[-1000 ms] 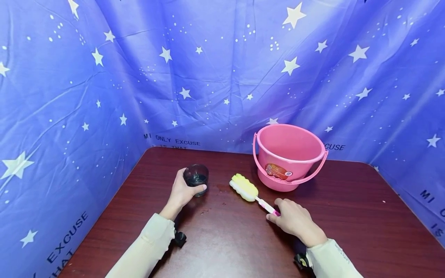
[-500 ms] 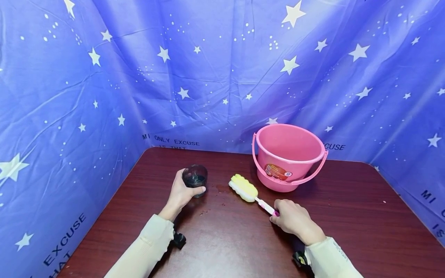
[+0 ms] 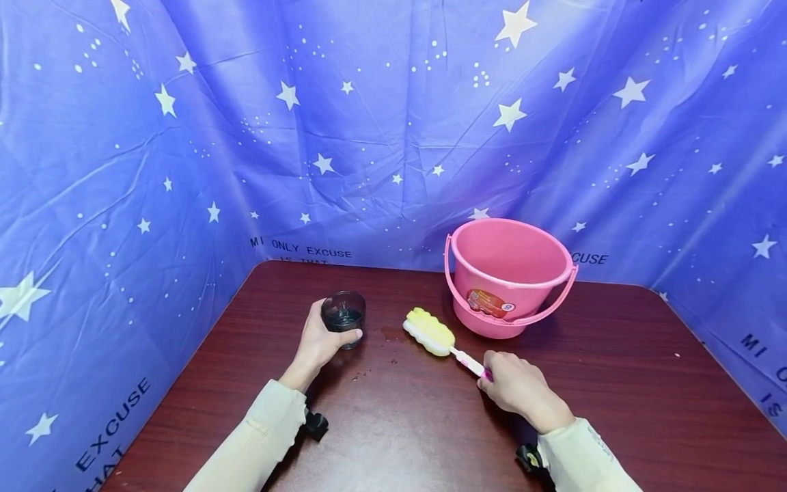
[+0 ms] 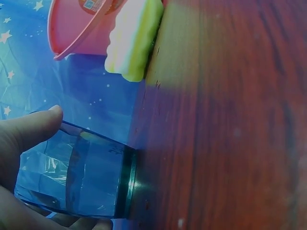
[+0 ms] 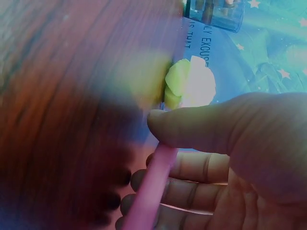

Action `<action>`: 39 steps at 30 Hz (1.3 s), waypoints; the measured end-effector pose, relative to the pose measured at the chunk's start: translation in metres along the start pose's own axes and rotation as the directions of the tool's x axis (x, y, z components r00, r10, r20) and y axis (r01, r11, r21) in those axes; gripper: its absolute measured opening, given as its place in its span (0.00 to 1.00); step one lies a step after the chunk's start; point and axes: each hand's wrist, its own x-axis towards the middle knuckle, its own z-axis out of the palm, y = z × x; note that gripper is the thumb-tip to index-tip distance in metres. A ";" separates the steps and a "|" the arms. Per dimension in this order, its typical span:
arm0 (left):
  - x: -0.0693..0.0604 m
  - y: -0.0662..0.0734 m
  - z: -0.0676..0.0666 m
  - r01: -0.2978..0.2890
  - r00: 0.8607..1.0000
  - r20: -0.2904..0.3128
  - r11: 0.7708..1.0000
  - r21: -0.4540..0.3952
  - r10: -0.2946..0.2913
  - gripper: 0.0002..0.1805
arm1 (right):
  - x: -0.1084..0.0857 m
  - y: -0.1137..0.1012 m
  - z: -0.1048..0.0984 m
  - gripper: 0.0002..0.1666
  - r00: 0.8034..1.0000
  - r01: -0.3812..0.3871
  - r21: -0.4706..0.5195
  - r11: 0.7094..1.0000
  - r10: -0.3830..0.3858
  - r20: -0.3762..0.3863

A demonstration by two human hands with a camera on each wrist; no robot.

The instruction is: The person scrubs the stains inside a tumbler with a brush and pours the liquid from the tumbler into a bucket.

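On the left of the table a dark see-through glass [image 3: 346, 314] stands upright with liquid in it. My left hand [image 3: 316, 347] grips its side, the thumb [image 4: 41, 127] across the near wall and the fingers around the far side. A cup brush with a yellow and white sponge head [image 3: 430, 333] lies pointing toward the glass. My right hand [image 3: 522, 391] holds the end of its white and pink handle [image 5: 153, 184], thumb on one side and curled fingers on the other. The sponge head still rests at table level, apart from the glass.
A pink bucket [image 3: 498, 326] stands behind the brush, its handle hanging down in front. Small water drops [image 3: 363, 374] dot the dark red wooden table [image 3: 393, 437]. A blue star-printed cloth [image 3: 381, 137] hangs close behind and along both sides.
My right hand has closed its thumb and fingers onto the brush handle, which they framed more loosely before. The left hand and the glass look the same, apart from a slight view shift.
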 end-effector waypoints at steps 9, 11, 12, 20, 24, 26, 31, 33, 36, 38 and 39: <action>-0.001 0.000 -0.001 -0.002 1.000 0.006 1.000 0.010 0.002 0.50 | 0.000 0.000 -0.001 0.13 1.000 -0.011 0.023 1.000 0.012 -0.019; -0.001 0.000 -0.001 0.001 1.000 0.006 1.000 0.017 -0.001 0.50 | 0.000 0.000 0.000 0.12 1.000 -0.015 0.031 0.999 0.015 -0.023; -0.001 0.000 -0.001 0.003 1.000 0.005 1.000 0.019 -0.003 0.50 | 0.000 0.000 0.000 0.12 1.000 -0.017 0.035 0.999 0.018 -0.024; 0.000 0.000 0.000 -0.002 1.000 0.010 1.000 0.029 0.002 0.50 | 0.002 0.000 0.002 0.11 0.999 -0.038 0.070 0.997 0.040 -0.022; -0.001 0.000 0.000 -0.001 1.000 0.009 1.000 0.022 0.001 0.50 | 0.000 0.000 0.002 0.11 0.999 -0.032 0.068 0.997 0.033 -0.025; -0.001 -0.001 0.000 -0.006 1.000 0.003 1.000 0.020 0.006 0.50 | 0.000 0.000 0.001 0.10 0.999 -0.024 0.070 0.997 0.027 -0.030; -0.001 -0.001 0.001 -0.023 1.000 -0.005 0.999 0.026 0.023 0.50 | 0.000 0.000 0.000 0.10 0.999 -0.021 0.082 0.996 0.024 -0.037; -0.002 0.000 0.001 -0.021 1.000 0.000 1.000 0.024 0.021 0.49 | 0.000 0.000 0.000 0.10 0.999 -0.024 0.085 0.996 0.028 -0.039; -0.001 0.001 0.001 -0.009 1.000 0.008 1.000 0.017 0.009 0.49 | 0.001 0.001 0.000 0.10 0.998 -0.028 0.089 0.996 0.033 -0.047; -0.001 0.001 0.001 -0.003 1.000 0.010 1.000 0.014 0.002 0.49 | 0.002 0.001 -0.001 0.09 0.998 -0.030 0.092 0.995 0.035 -0.056; -0.001 0.001 0.001 -0.001 1.000 0.009 1.000 0.013 0.001 0.50 | 0.002 0.001 -0.001 0.09 0.997 -0.031 0.094 0.995 0.036 -0.061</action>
